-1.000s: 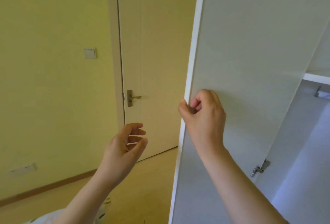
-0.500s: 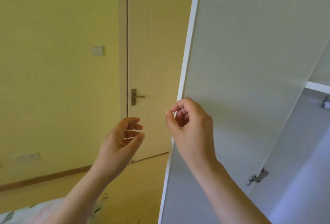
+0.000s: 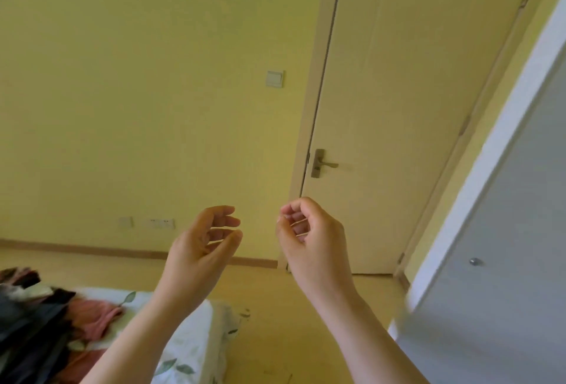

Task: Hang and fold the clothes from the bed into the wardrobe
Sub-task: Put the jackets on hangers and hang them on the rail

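The left grip is hovering relaxed, the right grip curled, both holding nothing. Crumpled dark and pink clothes are lying on the white leaf-printed bed.

Open floor lies between the bed, heaped with clothes at lower left, and the wardrobe door walling off the right side.

The wardrobe door is seen as smooth, matt white board, fitted with a small shiny metal knob. The room door is finished in smooth matt cream, its handle in dull metal. Soft, crumpled cloth is shown in the clothes, laid on the bed's matt, leaf-printed sheet. The floor appears as smooth wood.
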### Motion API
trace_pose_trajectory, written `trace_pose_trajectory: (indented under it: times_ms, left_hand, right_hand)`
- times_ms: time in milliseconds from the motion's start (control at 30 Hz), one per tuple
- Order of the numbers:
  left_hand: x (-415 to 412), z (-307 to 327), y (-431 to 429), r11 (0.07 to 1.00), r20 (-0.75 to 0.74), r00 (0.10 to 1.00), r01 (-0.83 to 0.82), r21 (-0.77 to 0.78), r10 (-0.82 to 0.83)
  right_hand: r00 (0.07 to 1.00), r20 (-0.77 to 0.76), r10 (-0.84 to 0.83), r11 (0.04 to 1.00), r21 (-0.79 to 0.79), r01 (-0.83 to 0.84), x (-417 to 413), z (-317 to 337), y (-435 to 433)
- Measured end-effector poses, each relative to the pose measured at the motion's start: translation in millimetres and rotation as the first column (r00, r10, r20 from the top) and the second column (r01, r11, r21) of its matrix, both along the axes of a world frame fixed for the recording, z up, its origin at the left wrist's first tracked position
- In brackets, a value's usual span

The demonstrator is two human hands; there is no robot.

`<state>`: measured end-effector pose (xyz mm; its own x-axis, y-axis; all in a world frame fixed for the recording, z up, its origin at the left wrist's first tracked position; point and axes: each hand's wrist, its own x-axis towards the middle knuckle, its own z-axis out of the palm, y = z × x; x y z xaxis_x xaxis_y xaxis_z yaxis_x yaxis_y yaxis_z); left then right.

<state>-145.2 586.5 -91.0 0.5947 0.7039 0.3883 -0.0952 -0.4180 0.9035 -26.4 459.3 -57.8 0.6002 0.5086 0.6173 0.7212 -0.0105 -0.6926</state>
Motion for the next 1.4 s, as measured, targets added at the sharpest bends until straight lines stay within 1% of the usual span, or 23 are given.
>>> trace_pose_trajectory:
  times_ms: [233,400,567,633,733,767,833,867,900,1033,1133,1267,1400]
  left_hand:
    - [12,-10,92,0.989,0.024,0.991,-0.130,-0.077,0.132]
    - [16,-18,158,0.967,0.013,0.975,-0.218,-0.131,0.222]
    - [15,-33,198,0.933,-0.046,0.953,-0.303,-0.194,0.300]
    - [16,-40,210,0.919,-0.066,0.944,-0.329,-0.216,0.322]
    - [21,-50,232,0.887,-0.050,0.934,-0.352,-0.300,0.353]
    - [24,-53,241,0.870,-0.034,0.930,-0.355,-0.342,0.366]
    - [36,-57,258,0.824,0.000,0.916,-0.362,-0.436,0.402]
    - [45,-58,267,0.800,0.012,0.904,-0.371,-0.472,0.427]
    - [56,-59,276,0.779,0.018,0.892,-0.384,-0.496,0.451]
    - [125,-65,311,0.723,0.025,0.858,-0.416,-0.552,0.513]
    - [192,-63,334,0.698,0.020,0.857,-0.405,-0.590,0.514]
    - [273,-59,364,0.708,-0.014,0.869,-0.413,-0.572,0.495]
    - [323,-66,391,0.716,-0.071,0.868,-0.448,-0.535,0.491]
  right_hand:
    - [0.988,-0.138,0.063,0.994,-0.080,-0.074,21,-24,118]
    - [0.968,-0.215,0.127,0.985,-0.089,-0.149,32,-34,198]
    - [0.932,-0.296,0.211,0.959,-0.122,-0.256,43,-49,255]
    - [0.906,-0.336,0.256,0.944,-0.113,-0.308,50,-56,276]
    - [0.833,-0.448,0.326,0.921,-0.050,-0.387,66,-68,308]
    - [0.786,-0.509,0.352,0.907,-0.020,-0.420,73,-71,319]
    - [0.649,-0.648,0.398,0.871,0.045,-0.489,89,-77,341]
    - [0.595,-0.689,0.414,0.853,0.065,-0.518,100,-80,351]
    - [0.574,-0.700,0.425,0.840,0.068,-0.539,113,-83,361]
    - [0.586,-0.682,0.437,0.817,0.030,-0.576,181,-90,396]
    - [0.593,-0.681,0.430,0.798,-0.020,-0.602,248,-88,418]
    - [0.620,-0.658,0.426,0.791,-0.061,-0.609,337,-87,445]
    - [0.645,-0.643,0.414,0.794,-0.092,-0.601,400,-95,478]
